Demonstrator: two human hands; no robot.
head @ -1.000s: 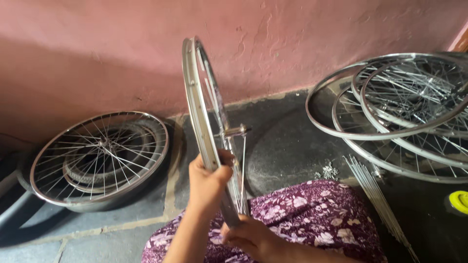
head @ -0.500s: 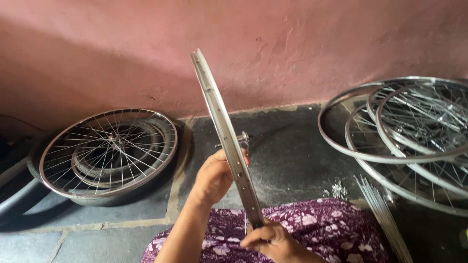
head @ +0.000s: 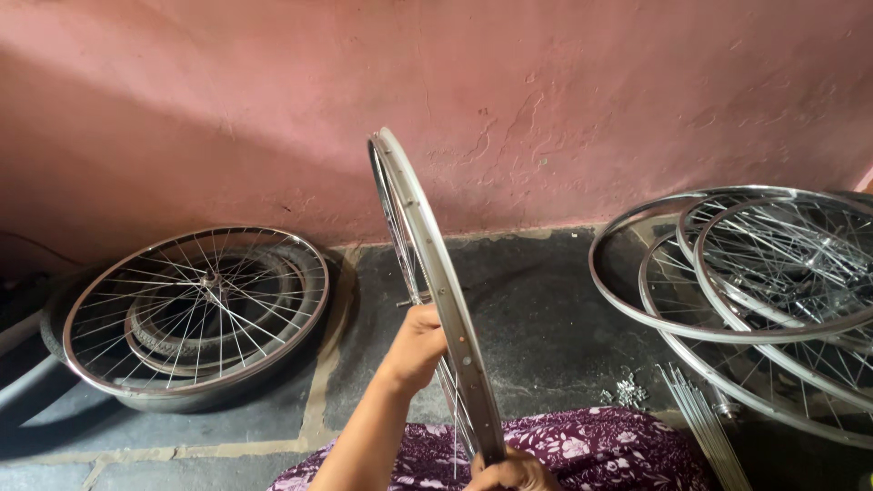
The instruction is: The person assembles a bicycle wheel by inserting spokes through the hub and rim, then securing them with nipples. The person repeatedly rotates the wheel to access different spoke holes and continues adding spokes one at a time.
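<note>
Hands steady a bare bicycle wheel rim (head: pixel 435 273) held upright and edge-on above the person's lap, in front of a pink plastered wall (head: pixel 546 100). The left hand (head: pixel 416 345) reaches in beside the rim toward the hub and spokes, its fingers curled, though whether they pinch a spoke cannot be told. The right hand (head: pixel 514 473), low and nearest the body, wraps the rim's lower edge. Judging by the pose, spoke work on this wheel is under way; a further spoke would call for one hand keeping the rim upright. Left of the left hand a finished spoked wheel (head: pixel 195 314) lies on a tyre. Right of the right hand lie stacked wheels (head: pixel 773 291), loose spokes (head: pixel 705 427) and small nipples (head: pixel 626 393).
</note>
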